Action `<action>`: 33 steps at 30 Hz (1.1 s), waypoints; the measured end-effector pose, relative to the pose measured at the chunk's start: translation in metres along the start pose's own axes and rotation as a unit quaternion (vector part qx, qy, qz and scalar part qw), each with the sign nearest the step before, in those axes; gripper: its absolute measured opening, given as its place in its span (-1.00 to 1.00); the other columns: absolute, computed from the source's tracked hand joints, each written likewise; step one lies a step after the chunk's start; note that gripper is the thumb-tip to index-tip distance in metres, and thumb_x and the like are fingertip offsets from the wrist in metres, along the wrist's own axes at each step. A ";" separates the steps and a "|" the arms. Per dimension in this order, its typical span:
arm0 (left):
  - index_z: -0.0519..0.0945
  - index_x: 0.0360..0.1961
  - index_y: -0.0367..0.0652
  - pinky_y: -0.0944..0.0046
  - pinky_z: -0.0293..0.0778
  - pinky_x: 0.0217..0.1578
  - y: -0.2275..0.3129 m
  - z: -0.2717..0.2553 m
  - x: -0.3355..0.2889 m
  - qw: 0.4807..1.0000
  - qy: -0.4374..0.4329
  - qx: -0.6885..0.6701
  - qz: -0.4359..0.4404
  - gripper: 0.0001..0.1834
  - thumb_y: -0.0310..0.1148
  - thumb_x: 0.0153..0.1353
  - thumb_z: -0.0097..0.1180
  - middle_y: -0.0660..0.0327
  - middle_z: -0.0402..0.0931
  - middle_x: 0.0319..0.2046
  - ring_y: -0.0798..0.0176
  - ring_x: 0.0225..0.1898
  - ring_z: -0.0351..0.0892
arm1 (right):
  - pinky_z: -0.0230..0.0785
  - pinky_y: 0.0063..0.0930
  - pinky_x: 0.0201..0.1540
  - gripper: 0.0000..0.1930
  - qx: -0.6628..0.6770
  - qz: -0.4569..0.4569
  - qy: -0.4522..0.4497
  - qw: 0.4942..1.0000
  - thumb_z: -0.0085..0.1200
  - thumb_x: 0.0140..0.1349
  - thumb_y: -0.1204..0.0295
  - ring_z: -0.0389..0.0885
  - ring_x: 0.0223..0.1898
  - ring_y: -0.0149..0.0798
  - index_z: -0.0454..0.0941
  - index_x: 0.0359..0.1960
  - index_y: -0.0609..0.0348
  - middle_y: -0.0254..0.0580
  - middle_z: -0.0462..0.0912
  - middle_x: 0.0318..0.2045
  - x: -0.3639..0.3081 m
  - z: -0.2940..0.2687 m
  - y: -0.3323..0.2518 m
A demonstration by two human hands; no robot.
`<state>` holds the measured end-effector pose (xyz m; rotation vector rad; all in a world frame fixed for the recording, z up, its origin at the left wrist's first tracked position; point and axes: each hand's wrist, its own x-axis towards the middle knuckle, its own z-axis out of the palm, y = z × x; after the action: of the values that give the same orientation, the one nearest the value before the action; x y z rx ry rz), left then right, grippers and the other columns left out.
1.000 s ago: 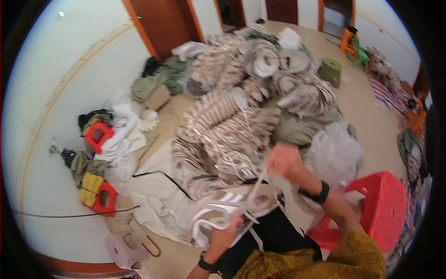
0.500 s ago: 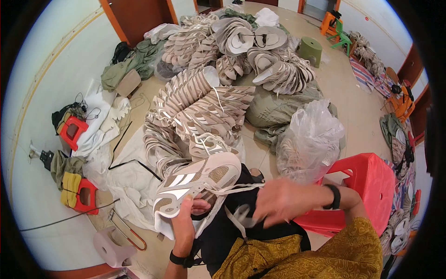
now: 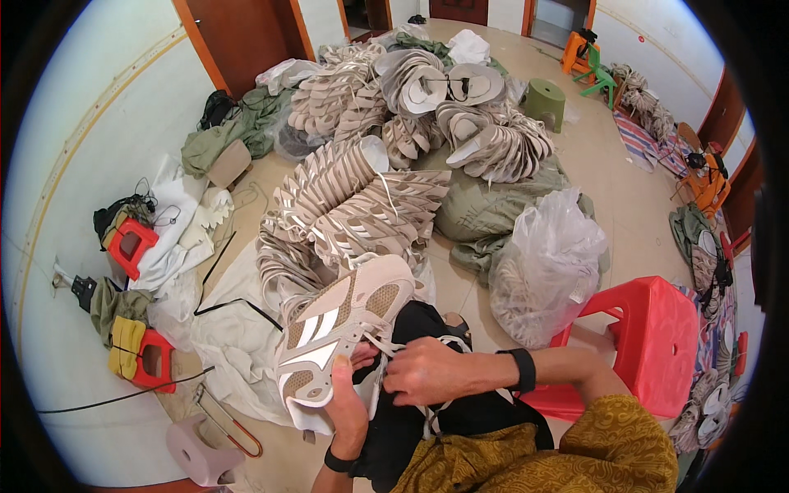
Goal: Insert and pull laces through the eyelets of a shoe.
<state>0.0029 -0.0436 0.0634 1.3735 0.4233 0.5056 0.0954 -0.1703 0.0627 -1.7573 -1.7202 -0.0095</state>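
A beige and white sneaker upper [image 3: 333, 320], with brown mesh panels and an unfinished bottom edge, tilts over my lap. My left hand [image 3: 347, 403] grips it from below, thumb on the side panel and fingers inside the opening. Close against the eyelet edge, my right hand [image 3: 431, 371] is closed with its fingertips pinched together. A pale shoelace [image 3: 380, 338] crosses the eyelets and runs to those fingers; more lace lies over my dark trousers. The exact point of the pinch is hidden behind my knuckles.
Stacked shoe uppers [image 3: 374, 214] form a large pile just ahead. A clear plastic bag [image 3: 546, 263] stands right of it, with a red stool [image 3: 657, 353] beside my right arm. White sheeting [image 3: 234, 337] covers floor at left, near a pink stool [image 3: 201, 448].
My right hand has moved left from out beside the shoe to its eyelet edge, and the stretched lace has slackened. The sneaker upper has shifted slightly and turned more upright.
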 end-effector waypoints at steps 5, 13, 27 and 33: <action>0.48 -0.22 -0.42 0.21 0.45 -0.22 0.002 0.005 0.002 0.999 -0.033 -0.015 -0.004 -0.56 -0.17 0.28 -0.23 0.01 0.52 -0.29 0.13 -0.28 0.55 | 0.35 -0.41 -0.54 -0.90 -0.015 0.092 0.183 0.979 0.19 -0.15 0.41 0.50 -0.57 -0.27 0.53 -0.56 0.04 -0.29 0.49 -0.62 0.013 -0.046 0.027; 0.45 -0.19 -0.42 0.23 0.45 -0.22 -0.011 0.011 -0.006 0.996 -0.037 0.072 -0.026 -0.58 -0.22 0.30 -0.28 -0.01 0.52 -0.28 0.13 -0.25 0.55 | 0.33 -0.31 -0.56 -0.87 -0.089 0.136 0.236 0.958 0.08 -0.21 0.44 0.49 -0.56 -0.17 0.43 -0.55 0.09 -0.27 0.39 -0.67 0.019 -0.014 0.032; 0.44 -0.26 -0.30 0.24 0.47 -0.40 -0.014 0.007 0.010 0.986 -0.046 -0.037 -0.159 -0.52 -0.01 0.25 -0.19 0.06 0.54 -0.40 0.09 -0.37 0.59 | 0.37 -0.39 -0.52 -0.82 -0.077 0.131 0.184 0.971 0.19 -0.13 0.37 0.52 -0.53 -0.21 0.49 -0.46 0.05 -0.30 0.45 -0.60 -0.010 -0.017 0.030; 0.45 -0.25 -0.28 0.26 0.47 -0.37 -0.008 0.021 0.018 0.987 -0.012 -0.079 -0.138 -0.55 -0.04 0.27 -0.19 0.07 0.53 -0.39 0.17 -0.36 0.56 | 0.36 -0.40 -0.54 -0.78 -0.051 0.191 0.188 0.962 0.24 -0.12 0.30 0.53 -0.55 -0.24 0.48 -0.47 0.05 -0.31 0.48 -0.62 -0.010 -0.015 0.029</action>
<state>0.0301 -0.0513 0.0593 1.1449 0.5330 0.2868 0.1266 -0.1833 0.0566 -1.9877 -1.1136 -0.2518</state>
